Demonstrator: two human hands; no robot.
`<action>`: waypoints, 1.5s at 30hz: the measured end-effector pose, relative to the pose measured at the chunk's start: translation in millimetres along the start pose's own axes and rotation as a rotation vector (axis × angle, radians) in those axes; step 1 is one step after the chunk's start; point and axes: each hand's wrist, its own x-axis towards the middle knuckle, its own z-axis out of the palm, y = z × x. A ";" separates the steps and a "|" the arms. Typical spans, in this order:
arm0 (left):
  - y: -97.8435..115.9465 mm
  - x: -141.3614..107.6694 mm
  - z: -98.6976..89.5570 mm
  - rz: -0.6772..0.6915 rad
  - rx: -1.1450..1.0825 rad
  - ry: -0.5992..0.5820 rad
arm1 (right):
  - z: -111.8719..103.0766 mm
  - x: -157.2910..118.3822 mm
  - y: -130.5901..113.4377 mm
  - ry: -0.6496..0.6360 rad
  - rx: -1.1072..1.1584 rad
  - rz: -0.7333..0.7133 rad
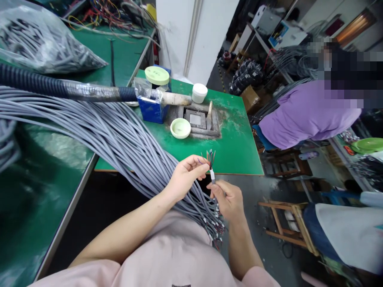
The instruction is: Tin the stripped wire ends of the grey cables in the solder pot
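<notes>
My left hand point(187, 177) pinches the fanned coloured wires point(209, 159) at the stripped end of a grey cable. Just below them sits a white sleeve point(212, 175) on that cable. My right hand point(227, 199) has its fingertips on the cable under the sleeve. A large bundle of grey multicore cables point(119, 135) sweeps across the bench and passes under my left forearm. Its many stripped ends point(216, 227) hang down between my arms, against my pink shirt point(167, 259).
A green workbench point(236, 135) holds a blue box point(151, 109), a white jar point(199, 93), a pale green dish point(180, 128) and a square metal fixture point(194, 118). Black corrugated conduit point(32, 81) crosses above the cables. A person in a purple shirt point(308, 115) leans at right.
</notes>
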 end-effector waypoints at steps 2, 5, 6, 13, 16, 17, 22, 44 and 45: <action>0.0 0.5 0.4 0.009 -0.004 0.006 | -0.1 0.7 0.1 0.001 0.008 0.011; -0.4 1.2 1.0 0.023 -0.005 0.024 | -1.2 1.9 2.1 -0.009 0.023 0.018; -0.6 1.4 1.1 0.029 -0.005 0.032 | -1.6 2.3 3.1 -0.017 0.028 0.016; -4.3 3.1 0.0 0.044 -0.018 0.061 | -2.7 4.4 7.8 -0.047 0.068 0.034; -6.3 2.2 0.2 0.050 -0.005 0.077 | -2.1 5.5 8.3 -0.040 0.075 0.044; -7.0 1.5 0.1 0.062 0.008 0.084 | -1.8 5.9 8.8 -0.038 0.078 0.045; -8.9 -2.5 -2.3 0.475 0.372 0.084 | -1.5 6.8 13.0 -0.042 0.098 0.034; -16.1 14.7 1.4 0.118 -0.041 0.022 | -3.6 2.6 19.4 -0.041 0.162 0.074; -17.0 14.6 1.5 0.128 -0.035 0.024 | -3.7 2.4 19.6 -0.041 0.164 0.078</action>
